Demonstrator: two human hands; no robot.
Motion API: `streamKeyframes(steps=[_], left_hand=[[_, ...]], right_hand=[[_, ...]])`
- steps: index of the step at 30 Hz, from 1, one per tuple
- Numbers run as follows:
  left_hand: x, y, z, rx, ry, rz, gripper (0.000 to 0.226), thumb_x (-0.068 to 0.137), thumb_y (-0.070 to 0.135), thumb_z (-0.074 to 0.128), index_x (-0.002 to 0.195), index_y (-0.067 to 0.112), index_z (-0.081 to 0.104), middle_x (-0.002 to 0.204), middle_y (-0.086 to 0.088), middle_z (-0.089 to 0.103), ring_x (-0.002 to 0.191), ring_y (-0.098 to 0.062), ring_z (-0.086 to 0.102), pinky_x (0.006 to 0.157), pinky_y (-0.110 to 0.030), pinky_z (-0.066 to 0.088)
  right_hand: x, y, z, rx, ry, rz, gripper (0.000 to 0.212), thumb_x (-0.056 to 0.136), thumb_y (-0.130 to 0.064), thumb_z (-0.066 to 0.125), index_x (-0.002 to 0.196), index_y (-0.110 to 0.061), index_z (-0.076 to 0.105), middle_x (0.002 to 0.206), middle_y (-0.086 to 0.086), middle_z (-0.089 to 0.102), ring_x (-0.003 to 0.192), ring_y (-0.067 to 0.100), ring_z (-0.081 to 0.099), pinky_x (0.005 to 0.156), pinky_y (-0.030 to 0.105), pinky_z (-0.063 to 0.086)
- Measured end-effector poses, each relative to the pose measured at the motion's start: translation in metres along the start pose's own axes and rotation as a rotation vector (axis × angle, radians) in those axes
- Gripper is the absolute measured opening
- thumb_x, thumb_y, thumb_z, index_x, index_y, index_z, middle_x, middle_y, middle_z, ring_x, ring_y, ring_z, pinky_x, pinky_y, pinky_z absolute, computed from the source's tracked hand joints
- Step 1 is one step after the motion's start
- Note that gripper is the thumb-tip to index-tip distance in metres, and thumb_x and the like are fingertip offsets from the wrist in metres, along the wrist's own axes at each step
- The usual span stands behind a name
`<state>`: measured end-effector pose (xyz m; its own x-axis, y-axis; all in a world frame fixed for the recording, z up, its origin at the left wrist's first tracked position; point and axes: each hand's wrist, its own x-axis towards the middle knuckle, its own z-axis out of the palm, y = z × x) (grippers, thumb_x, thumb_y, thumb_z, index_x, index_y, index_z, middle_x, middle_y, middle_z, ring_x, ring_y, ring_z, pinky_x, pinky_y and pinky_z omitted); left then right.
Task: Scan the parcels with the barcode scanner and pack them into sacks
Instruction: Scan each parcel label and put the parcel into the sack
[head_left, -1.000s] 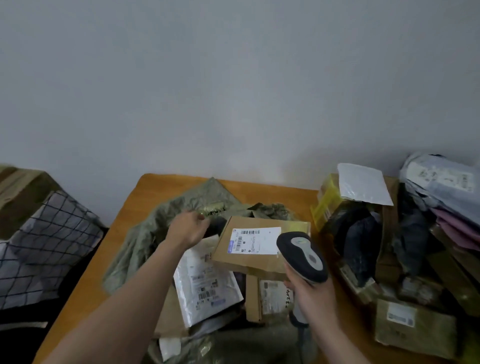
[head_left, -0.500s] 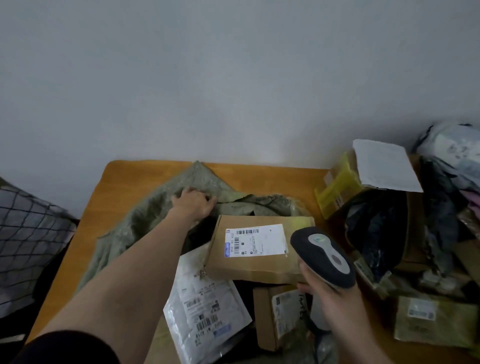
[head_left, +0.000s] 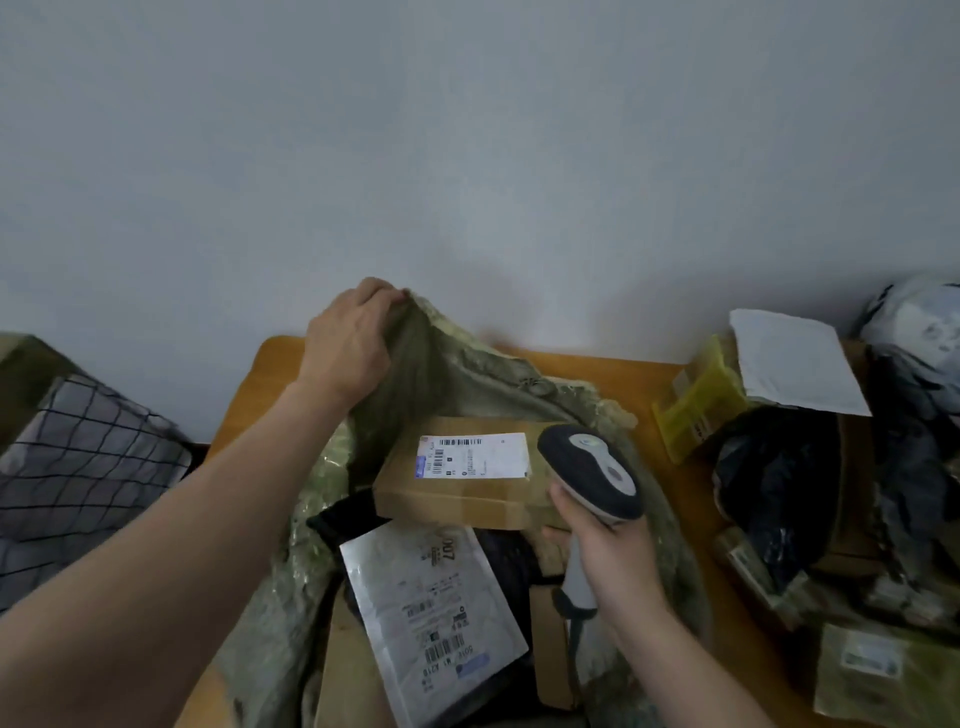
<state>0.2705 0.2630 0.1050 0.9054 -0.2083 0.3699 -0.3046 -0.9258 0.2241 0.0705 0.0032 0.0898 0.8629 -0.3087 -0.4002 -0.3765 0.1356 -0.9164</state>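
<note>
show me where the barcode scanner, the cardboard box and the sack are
barcode scanner (head_left: 597, 467): head view, on the top of its head.
cardboard box (head_left: 470, 460): head view, on the white label on its top face.
sack (head_left: 415, 364): head view, on the lifted wall just below the rim.

Bare forearms lead to the left hand (head_left: 347, 354) and right hand (head_left: 609, 558).

On the table (head_left: 270, 374), the sack (head_left: 457, 358) holds 1 box (head_left: 467, 499) behind 1 flat mailer (head_left: 431, 613); scanner (head_left: 592, 478) right of the box; parcel pile (head_left: 779, 483) at the table's right; netted bundle (head_left: 88, 467) left of the table.
</note>
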Motion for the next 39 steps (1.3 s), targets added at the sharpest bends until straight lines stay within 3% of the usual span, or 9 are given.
streamKeyframes(steps=[4, 7, 9, 15, 17, 24, 28, 33, 39], left_hand=[[-0.004, 0.001, -0.038, 0.002, 0.097, 0.084, 0.047, 0.085, 0.003, 0.053, 0.13, 0.012, 0.065, 0.133, -0.002, 0.063, 0.109, -0.035, 0.064, 0.08, -0.05, 0.058], [-0.012, 0.004, -0.057, -0.006, 0.119, 0.076, 0.051, 0.084, -0.002, 0.058, 0.133, 0.011, 0.064, 0.136, -0.002, 0.061, 0.112, -0.034, 0.063, 0.084, -0.051, 0.058], [-0.019, 0.006, -0.066, -0.015, 0.158, 0.055, 0.054, 0.084, -0.006, 0.056, 0.135, 0.009, 0.062, 0.138, -0.003, 0.06, 0.114, -0.034, 0.062, 0.085, -0.05, 0.058], [-0.041, 0.027, -0.078, -0.025, 0.173, 0.048, 0.051, 0.089, -0.005, 0.052, 0.137, 0.008, 0.062, 0.139, -0.003, 0.06, 0.113, -0.033, 0.062, 0.084, -0.049, 0.058], [-0.05, 0.042, -0.079, -0.034, 0.116, 0.044, 0.05, 0.088, -0.004, 0.055, 0.135, 0.009, 0.064, 0.137, -0.003, 0.061, 0.112, -0.034, 0.064, 0.085, -0.049, 0.058], [-0.075, 0.074, -0.061, 0.001, -0.382, -0.049, 0.033, 0.096, 0.02, 0.06, 0.128, 0.019, 0.068, 0.131, -0.006, 0.066, 0.112, -0.035, 0.064, 0.087, -0.045, 0.055], [-0.089, 0.089, -0.046, 0.077, -0.599, -0.092, 0.027, 0.094, 0.029, 0.066, 0.12, 0.023, 0.072, 0.127, -0.005, 0.069, 0.112, -0.029, 0.065, 0.085, -0.035, 0.053], [-0.105, 0.131, -0.03, 0.036, -0.516, -0.134, 0.025, 0.092, 0.031, 0.068, 0.116, 0.023, 0.071, 0.121, -0.007, 0.071, 0.109, -0.031, 0.066, 0.086, -0.039, 0.055], [-0.136, 0.259, -0.004, -0.288, -0.414, -0.042, 0.026, 0.091, 0.028, 0.072, 0.114, 0.018, 0.068, 0.11, -0.002, 0.07, 0.101, -0.023, 0.066, 0.082, -0.037, 0.054]], right_hand=[[0.007, -0.009, 0.029, 0.039, -0.089, 0.016, 0.026, 0.09, -0.021, 0.078, 0.1, -0.041, 0.064, 0.11, -0.014, 0.069, 0.101, 0.011, 0.07, 0.075, 0.023, 0.06], [0.013, -0.012, 0.042, 0.033, -0.147, 0.062, 0.045, 0.083, -0.036, 0.084, 0.124, -0.034, 0.065, 0.125, -0.009, 0.067, 0.119, 0.017, 0.063, 0.104, 0.042, 0.052], [0.013, -0.01, 0.041, 0.043, -0.16, 0.073, 0.057, 0.079, -0.038, 0.086, 0.131, -0.03, 0.063, 0.128, -0.007, 0.067, 0.121, 0.017, 0.061, 0.11, 0.047, 0.047], [-0.007, 0.003, 0.02, 0.077, -0.187, 0.079, 0.035, 0.084, -0.025, 0.083, 0.111, -0.036, 0.064, 0.12, -0.009, 0.068, 0.113, 0.014, 0.063, 0.105, 0.041, 0.049], [-0.016, 0.005, 0.012, 0.072, -0.199, 0.074, 0.038, 0.084, -0.025, 0.083, 0.117, -0.034, 0.065, 0.122, -0.007, 0.069, 0.113, 0.014, 0.064, 0.104, 0.041, 0.05], [-0.039, 0.013, -0.028, -0.023, -0.236, -0.05, 0.044, 0.077, -0.03, 0.088, 0.118, -0.034, 0.072, 0.12, -0.01, 0.074, 0.114, 0.01, 0.068, 0.103, 0.045, 0.055], [-0.052, 0.016, -0.071, 0.068, -0.164, -0.047, 0.038, 0.084, -0.012, 0.083, 0.104, -0.04, 0.067, 0.113, -0.01, 0.072, 0.109, 0.013, 0.068, 0.092, 0.04, 0.059], [-0.065, 0.03, -0.143, 0.126, 0.011, -0.007, 0.036, 0.082, -0.012, 0.084, 0.102, -0.038, 0.07, 0.103, -0.01, 0.078, 0.108, 0.016, 0.07, 0.096, 0.048, 0.058], [-0.08, 0.045, -0.235, 0.206, 0.113, 0.021, 0.042, 0.088, -0.013, 0.079, 0.12, -0.033, 0.06, 0.114, -0.014, 0.064, 0.1, 0.004, 0.063, 0.089, 0.034, 0.06]])
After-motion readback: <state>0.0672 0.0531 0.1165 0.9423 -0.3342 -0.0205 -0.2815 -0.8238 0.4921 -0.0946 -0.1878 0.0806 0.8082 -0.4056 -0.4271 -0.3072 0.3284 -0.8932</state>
